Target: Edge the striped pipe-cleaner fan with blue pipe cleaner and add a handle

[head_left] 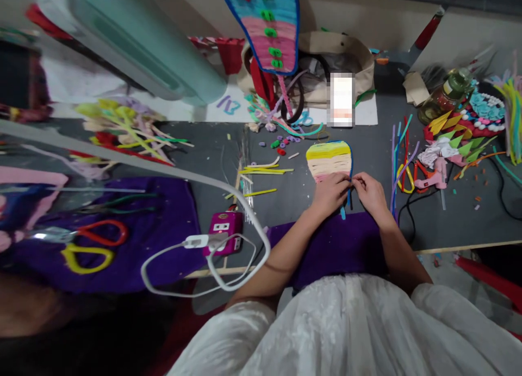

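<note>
On the dark table before me lies a striped pipe-cleaner panel (329,161) in yellow, cream and pink. A blue pipe cleaner (351,157) runs along its top and right edge. My left hand (333,194) covers the lower part of the panel, its fingers closed on the right edge. Close beside it, my right hand (369,191) pinches the blue pipe cleaner at that edge; the fingertips of both hands nearly meet. Blue ends hang below the left hand. The panel's bottom is hidden under the hand.
Purple cloth (338,251) lies along the front edge. A white cable (261,240) loops from a magenta power socket (228,229) beside my left forearm. At right are loose pipe cleaners (395,164) and a pink glue gun (436,175). A finished-looking striped paddle (275,33) stands behind. Scissors (101,235) lie left.
</note>
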`<action>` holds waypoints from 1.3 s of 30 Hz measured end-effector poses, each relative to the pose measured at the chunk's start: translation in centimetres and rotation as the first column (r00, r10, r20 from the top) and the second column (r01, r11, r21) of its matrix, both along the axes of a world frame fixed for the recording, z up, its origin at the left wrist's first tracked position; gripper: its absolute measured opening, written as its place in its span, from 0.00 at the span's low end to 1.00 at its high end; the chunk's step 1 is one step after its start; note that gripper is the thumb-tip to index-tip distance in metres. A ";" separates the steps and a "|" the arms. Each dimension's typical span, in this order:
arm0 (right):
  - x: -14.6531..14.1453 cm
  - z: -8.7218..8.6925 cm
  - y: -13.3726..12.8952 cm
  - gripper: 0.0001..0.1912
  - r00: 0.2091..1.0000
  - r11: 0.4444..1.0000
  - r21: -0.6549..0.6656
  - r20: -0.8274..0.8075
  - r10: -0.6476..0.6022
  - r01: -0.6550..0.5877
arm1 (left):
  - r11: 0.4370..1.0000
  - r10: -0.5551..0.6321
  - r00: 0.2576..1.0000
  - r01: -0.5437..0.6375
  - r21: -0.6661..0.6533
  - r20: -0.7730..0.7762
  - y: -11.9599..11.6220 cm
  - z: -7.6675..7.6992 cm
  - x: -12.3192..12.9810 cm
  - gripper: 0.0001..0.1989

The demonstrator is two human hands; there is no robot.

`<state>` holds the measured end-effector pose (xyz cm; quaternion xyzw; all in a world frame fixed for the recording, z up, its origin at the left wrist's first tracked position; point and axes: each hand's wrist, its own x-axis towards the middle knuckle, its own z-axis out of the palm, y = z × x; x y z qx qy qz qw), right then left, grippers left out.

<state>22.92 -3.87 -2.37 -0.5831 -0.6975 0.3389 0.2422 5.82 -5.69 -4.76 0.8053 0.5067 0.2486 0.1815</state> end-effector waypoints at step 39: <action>-0.7 -0.3 -0.7 0.21 0.771 0.923 -0.369 -0.556 -0.311 0.106 | 0.590 0.806 -0.223 0.219 -0.777 0.549 -5.6 2.9 1.4 0.14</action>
